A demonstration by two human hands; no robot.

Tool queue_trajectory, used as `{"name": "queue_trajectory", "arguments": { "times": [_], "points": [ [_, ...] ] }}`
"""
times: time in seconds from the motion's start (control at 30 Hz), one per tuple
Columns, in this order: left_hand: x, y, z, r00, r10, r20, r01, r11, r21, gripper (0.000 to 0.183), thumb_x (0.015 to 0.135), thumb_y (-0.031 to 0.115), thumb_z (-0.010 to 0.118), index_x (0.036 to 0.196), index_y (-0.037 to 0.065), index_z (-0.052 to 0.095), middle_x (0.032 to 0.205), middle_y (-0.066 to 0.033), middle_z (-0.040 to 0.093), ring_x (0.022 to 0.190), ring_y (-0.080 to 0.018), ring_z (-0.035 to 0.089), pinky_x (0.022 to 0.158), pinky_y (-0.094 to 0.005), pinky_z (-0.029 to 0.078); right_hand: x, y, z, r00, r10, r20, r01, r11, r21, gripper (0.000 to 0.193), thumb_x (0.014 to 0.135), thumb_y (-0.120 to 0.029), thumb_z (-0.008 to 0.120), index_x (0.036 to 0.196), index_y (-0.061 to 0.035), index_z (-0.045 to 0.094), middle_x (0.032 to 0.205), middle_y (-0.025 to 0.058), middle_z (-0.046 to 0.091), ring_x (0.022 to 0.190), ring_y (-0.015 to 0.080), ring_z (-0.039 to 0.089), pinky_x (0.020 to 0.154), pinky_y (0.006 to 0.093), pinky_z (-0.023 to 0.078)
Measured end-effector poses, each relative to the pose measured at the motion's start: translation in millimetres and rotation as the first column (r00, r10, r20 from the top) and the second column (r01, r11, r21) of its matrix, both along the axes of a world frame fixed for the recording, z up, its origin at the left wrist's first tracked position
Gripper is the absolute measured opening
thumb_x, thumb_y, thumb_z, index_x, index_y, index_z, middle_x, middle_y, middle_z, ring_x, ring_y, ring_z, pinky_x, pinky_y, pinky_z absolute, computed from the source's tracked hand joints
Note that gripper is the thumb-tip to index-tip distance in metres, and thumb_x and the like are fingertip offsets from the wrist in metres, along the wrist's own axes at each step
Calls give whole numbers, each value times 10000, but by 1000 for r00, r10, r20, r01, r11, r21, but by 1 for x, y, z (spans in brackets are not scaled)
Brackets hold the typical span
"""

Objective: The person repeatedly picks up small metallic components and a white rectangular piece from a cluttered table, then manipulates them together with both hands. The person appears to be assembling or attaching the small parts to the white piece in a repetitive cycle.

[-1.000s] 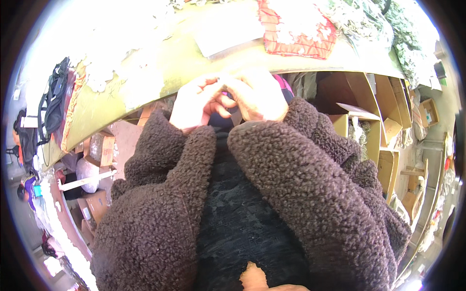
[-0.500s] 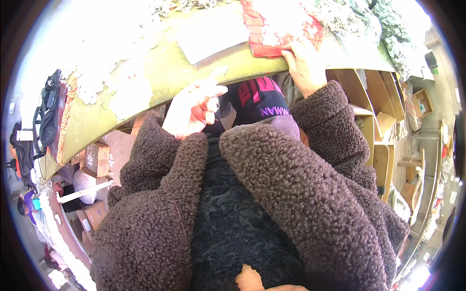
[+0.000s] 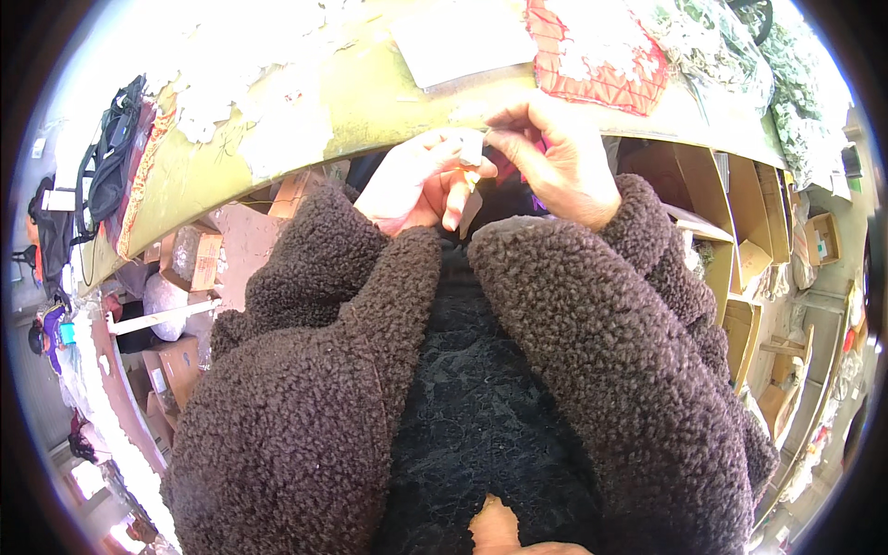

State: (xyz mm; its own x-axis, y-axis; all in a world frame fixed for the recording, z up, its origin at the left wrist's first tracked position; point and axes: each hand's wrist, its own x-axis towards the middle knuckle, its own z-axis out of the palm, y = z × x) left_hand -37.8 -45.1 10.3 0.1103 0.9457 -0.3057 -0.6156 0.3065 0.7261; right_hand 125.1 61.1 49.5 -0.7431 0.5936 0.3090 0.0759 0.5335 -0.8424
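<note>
Both hands meet just in front of the yellow table edge. My left hand (image 3: 421, 180) is closed, its thumb and fingers around a small pale flat piece (image 3: 472, 146); a narrow greyish strip (image 3: 470, 215) hangs below the fingers. I cannot make out what kind of thing the piece is. Close beside it on the right, my right hand (image 3: 564, 166) has thumb and index finger pinched at the piece's upper edge. What lies between those fingertips is too small to name. Beyond the hands, a red-bordered quilted cloth (image 3: 592, 85) lies flat on the table, touched by neither hand.
A white sheet (image 3: 462, 42) lies left of the cloth on the yellow table (image 3: 370, 116). Bagged green stringy material (image 3: 791, 83) is heaped at right. Dark straps (image 3: 116, 139) hang at the left end. Cardboard boxes (image 3: 684, 176) stand beneath the table.
My right hand has let go of the red cloth and come left to meet my left hand. My left fingers have closed around the small pale piece. The view has shifted slightly.
</note>
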Motion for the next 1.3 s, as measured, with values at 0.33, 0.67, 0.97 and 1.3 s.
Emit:
{"name": "queue_trajectory", "arguments": {
  "times": [0.33, 0.67, 0.97, 1.3],
  "points": [
    [-5, -2, 2, 992, -121, 23, 118, 988, 99, 299, 934, 332, 507, 1068, 69, 555, 911, -69, 627, 516, -114, 483, 453, -238, 403, -2, -8, -7, 1000, -2, -23, 2, 1000, -23, 139, 794, -14, 603, 932, -8, 595, 819, 139, 594, 790, 273, 597, 721, 357, 480],
    [-4, -4, 0, 997, -41, 69, 32, 992, 123, 227, 923, 221, 533, 981, 3, 559, 897, -138, 641, 476, -165, 527, 439, -289, 462, -2, -24, -4, 997, -74, -7, 74, 993, 92, 100, 815, -21, 605, 914, -13, 596, 847, 135, 627, 787, 259, 631, 706, 333, 504],
    [-2, -6, 0, 1000, -31, -4, 31, 989, 144, 321, 915, 333, 537, 1004, 29, 588, 694, -65, 584, 493, -135, 504, 446, -273, 421, -4, -20, -8, 993, -66, 94, 58, 995, 83, 143, 849, -113, 589, 956, -20, 610, 831, 139, 639, 786, 269, 638, 724, 336, 509],
    [-7, -2, -4, 997, -73, 19, 70, 991, 110, 283, 911, 238, 556, 1096, 23, 554, 902, -97, 624, 514, -123, 521, 443, -248, 427, 6, -10, -1, 984, 55, 169, -88, 976, 197, 46, 818, -50, 631, 843, -28, 600, 755, 58, 606, 681, 166, 599, 633, 294, 481]
  ]
}}
